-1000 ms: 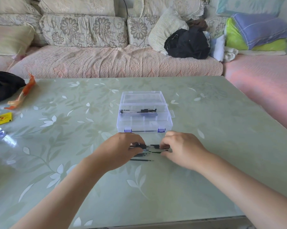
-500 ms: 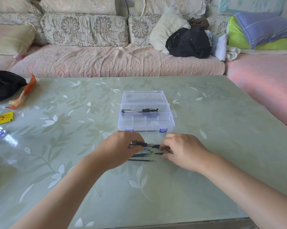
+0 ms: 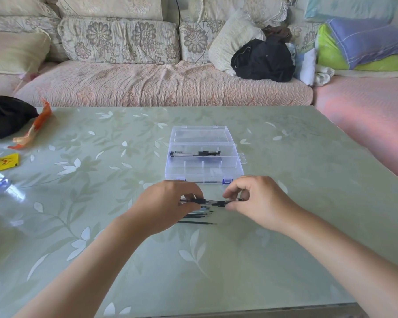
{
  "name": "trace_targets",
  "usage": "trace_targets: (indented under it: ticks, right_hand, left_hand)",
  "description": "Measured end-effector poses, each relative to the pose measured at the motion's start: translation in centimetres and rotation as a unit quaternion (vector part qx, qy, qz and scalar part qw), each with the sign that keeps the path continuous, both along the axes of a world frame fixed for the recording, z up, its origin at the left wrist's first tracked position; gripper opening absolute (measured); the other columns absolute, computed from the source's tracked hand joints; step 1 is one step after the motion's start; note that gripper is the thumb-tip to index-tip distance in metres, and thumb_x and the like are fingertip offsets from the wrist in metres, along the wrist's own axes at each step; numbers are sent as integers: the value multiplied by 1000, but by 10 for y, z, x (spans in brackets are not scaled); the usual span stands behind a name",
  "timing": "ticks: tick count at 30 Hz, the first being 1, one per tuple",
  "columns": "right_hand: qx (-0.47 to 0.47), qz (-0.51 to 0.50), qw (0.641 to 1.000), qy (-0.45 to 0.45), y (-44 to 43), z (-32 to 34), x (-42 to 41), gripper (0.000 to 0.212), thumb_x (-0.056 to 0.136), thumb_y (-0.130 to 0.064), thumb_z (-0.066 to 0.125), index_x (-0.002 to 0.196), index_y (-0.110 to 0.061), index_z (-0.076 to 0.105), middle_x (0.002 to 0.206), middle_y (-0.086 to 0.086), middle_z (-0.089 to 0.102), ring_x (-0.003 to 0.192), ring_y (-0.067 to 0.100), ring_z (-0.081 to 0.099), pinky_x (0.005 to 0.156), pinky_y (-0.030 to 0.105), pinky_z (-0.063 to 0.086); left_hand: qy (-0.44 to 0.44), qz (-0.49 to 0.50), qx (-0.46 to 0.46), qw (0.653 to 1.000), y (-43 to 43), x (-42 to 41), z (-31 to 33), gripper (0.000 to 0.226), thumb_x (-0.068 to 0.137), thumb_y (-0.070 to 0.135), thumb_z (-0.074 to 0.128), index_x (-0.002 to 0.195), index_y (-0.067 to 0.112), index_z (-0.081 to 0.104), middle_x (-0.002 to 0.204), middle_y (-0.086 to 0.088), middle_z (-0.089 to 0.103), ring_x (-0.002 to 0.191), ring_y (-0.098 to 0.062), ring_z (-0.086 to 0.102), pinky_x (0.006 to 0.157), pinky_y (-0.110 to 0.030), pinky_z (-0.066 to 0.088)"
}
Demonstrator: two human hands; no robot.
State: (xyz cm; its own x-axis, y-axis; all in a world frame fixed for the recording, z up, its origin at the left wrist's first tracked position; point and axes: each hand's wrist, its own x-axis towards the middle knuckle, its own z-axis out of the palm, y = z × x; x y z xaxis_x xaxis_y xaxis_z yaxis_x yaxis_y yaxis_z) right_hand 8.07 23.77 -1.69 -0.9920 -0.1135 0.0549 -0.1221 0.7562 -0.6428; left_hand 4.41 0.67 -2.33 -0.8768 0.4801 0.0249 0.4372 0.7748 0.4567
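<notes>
Fingers (image 3: 192, 195) of the left hand (image 3: 168, 207) are curled round one end of a black pen (image 3: 213, 202), and over on the right hand (image 3: 260, 203) the fingers (image 3: 233, 190) pinch the other end. It's held level between the two, just above the bench (image 3: 216, 260) and just in front of the clear box (image 3: 205, 173). Loose refills (image 3: 197, 216) lie beneath, partly hidden by the left hand. The pen looks to be going together or coming apart, I can't tell which. Best played with both ends in line: a straight push or twist, no bending, refills left undisturbed. Other pens (image 3: 195, 153) lie in the box's middle compartment.
</notes>
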Motion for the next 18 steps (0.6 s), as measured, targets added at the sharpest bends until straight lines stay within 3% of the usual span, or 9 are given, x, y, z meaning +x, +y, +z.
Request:
trace_targets:
  ticks: [10, 13, 18]
  right_hand:
    - [-11, 3, 1000, -7, -6, -2, -1, 14, 74, -26, 82, 82, -32, 73, 73, -29, 58, 60, 0, 49, 56, 8, 38]
    - [-19, 10, 1000, -1, -10, -5, -2, 15, 74, -26, 83, 84, -32, 74, 76, -20, 61, 60, 2, 49, 58, 11, 39]
    - [-34, 22, 999, 10, -16, -6, 0, 14, 76, -28, 81, 86, -36, 74, 74, -22, 57, 58, 4, 45, 55, 12, 35]
  left_hand:
    - [9, -9, 9, 1000, 0, 0, 0, 7, 87, 44, 64, 90, 47, 59, 87, 26, 61, 74, 6, 55, 59, -17, 38]
    - [10, -10, 9, 1000, 1, 1, 0, 8, 87, 45, 64, 93, 47, 59, 86, 26, 61, 73, 6, 56, 62, -19, 43]
    - [17, -17, 31, 999, 4, 4, -1, 6, 88, 47, 63, 94, 46, 64, 78, 26, 60, 73, 8, 54, 55, -11, 34]
